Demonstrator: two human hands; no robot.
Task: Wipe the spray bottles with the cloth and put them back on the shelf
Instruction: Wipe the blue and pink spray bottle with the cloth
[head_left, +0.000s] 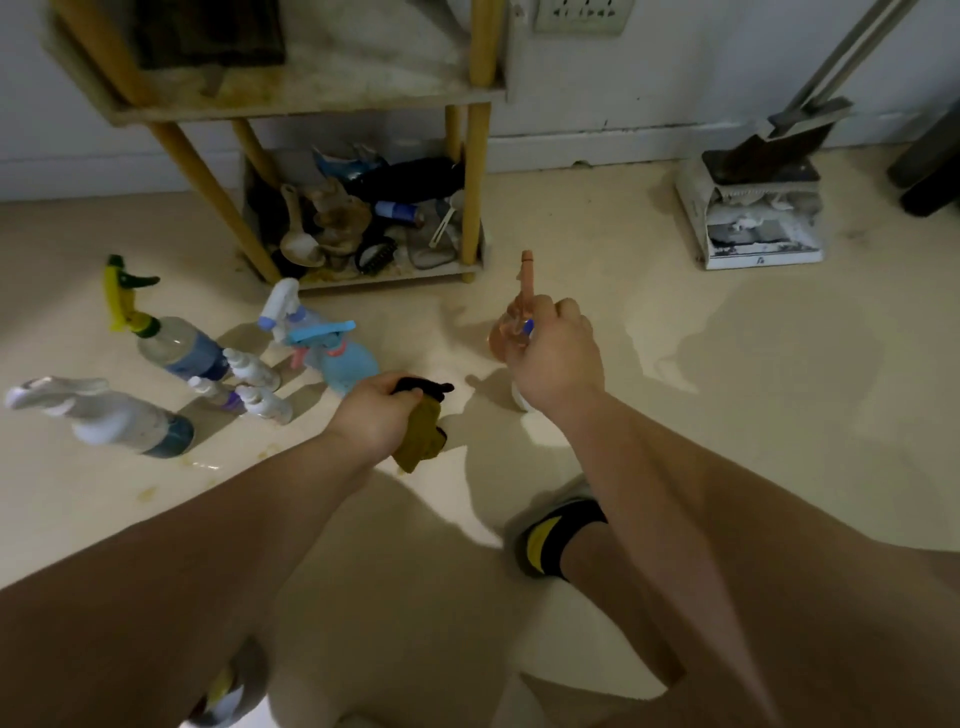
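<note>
Grips an olive cloth (422, 441) in the left hand (371, 415), fingers curled tight round it, low in front of the shelf (311, 104). Holds a pink spray bottle (523, 280) upright in the right hand (558, 358), fingers wrapped round its neck, in front of the shelf's right post. On the floor (701, 441) at the shelf's front left, a blue spray bottle (345, 364) among others, upright.

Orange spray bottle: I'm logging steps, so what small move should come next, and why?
Probably bring the cloth in the left hand across to the orange spray bottle gripped by the right hand: cloth and bottle are apart, so nothing is being wiped.
</note>
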